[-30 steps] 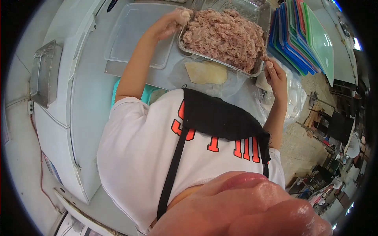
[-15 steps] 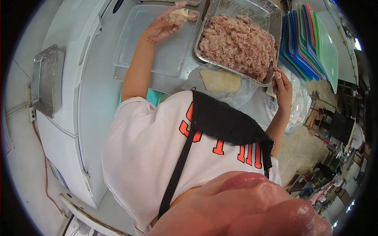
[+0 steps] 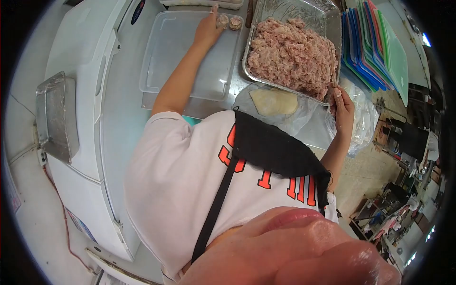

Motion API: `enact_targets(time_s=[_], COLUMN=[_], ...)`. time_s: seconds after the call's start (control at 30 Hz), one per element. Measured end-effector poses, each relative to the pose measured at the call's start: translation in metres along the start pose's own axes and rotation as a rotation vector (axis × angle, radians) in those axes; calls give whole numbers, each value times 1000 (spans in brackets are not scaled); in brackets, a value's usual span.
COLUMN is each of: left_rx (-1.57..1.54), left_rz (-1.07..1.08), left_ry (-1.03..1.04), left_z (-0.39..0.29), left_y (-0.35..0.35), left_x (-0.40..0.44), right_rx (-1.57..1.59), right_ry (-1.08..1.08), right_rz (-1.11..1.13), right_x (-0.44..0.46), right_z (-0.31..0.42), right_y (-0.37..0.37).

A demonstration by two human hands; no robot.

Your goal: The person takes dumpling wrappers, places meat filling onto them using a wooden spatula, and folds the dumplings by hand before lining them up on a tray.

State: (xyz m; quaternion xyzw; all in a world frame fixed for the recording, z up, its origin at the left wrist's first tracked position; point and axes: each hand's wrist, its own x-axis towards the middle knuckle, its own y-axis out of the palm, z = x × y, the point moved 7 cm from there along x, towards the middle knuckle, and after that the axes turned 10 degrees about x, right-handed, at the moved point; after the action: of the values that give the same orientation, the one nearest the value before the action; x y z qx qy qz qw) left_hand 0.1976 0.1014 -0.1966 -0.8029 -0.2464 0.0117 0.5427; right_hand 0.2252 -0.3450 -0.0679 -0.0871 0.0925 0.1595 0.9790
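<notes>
My left hand (image 3: 210, 27) is over the right part of a translucent plastic lid (image 3: 183, 57). Its fingers are around a small open-topped meat dumpling (image 3: 222, 21), partly hidden by the hand. A second dumpling (image 3: 235, 23) sits just to its right on the lid. At the near right corner of a metal pan (image 3: 249, 66), my right hand (image 3: 342, 100) is closed on a thin stick-like tool (image 3: 333, 78), whose far end lies along the meat. Pinkish ground meat (image 3: 292, 57) is heaped in the pan.
Pale dough wrappers (image 3: 274, 101) lie on clear plastic below the pan. More bagged wrappers (image 3: 362, 118) are at the right. Colored plastic sheets (image 3: 373, 47) stand beyond the pan. A white refrigerator (image 3: 78, 109) stands at the left, and a filled container (image 3: 204, 4) at the top.
My left hand has gone from holding a dumpling up over the lid to lowering it beside the other one. My right hand stays at the pan's corner. The view has shifted slightly.
</notes>
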Motion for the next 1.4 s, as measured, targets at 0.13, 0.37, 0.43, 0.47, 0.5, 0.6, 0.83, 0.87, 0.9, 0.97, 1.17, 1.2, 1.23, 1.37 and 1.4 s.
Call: enact_targets(time_s=[0.13,0.37,0.43,0.47,0.5,0.6,0.83,0.87,0.9,0.97,1.17,1.2,1.23,1.37,1.4], left_rx=[-43,-68,-102,-129,-154,-89,-156,-151,-146,-142,-32,-66,-100,27,45], left_rz=[82,-47,-39,-28,-19,-69,-22,-85,-149,-182,-166,-113,-57,-1,4], left_ry=[1,11,39,20,0,-5,-90,-57,-23,-3,81,41,2,-31,-28], left_z=[-22,-7,-8,-7,-7,-1,-3,0,0,-2,-64,-71,-75,-69,-69], left_y=[-11,-4,-2,-3,-7,-7,-10,-10,-12,-12,-43,-47,-47,-37,-38], left_x=[-6,5,4,2,-1,0,-7,-11,-19,-30,-133,-147,-156,-187,-191], right_rx=[-3,23,35,49,64,38,52,58,65,63,-42,-70,-166,-670,-812], right_ry=[-20,-21,-13,-7,-3,-32,-25,-33,-42,-44,-11,7,-76,-397,-397], right_rz=[7,28,16,-1,-16,59,27,25,24,22,192,237,220,251,296], right_x=[-3,-4,-6,-7,-8,-9,-15,-15,-15,-16,-13,-10,-5,11,13], right_z=[3,4,4,3,2,1,-9,-11,-12,-14,-10,-13,-12,6,18], right_y=[5,10,10,10,8,4,-7,-10,-13,-17,-23,-25,-30,-44,-47])
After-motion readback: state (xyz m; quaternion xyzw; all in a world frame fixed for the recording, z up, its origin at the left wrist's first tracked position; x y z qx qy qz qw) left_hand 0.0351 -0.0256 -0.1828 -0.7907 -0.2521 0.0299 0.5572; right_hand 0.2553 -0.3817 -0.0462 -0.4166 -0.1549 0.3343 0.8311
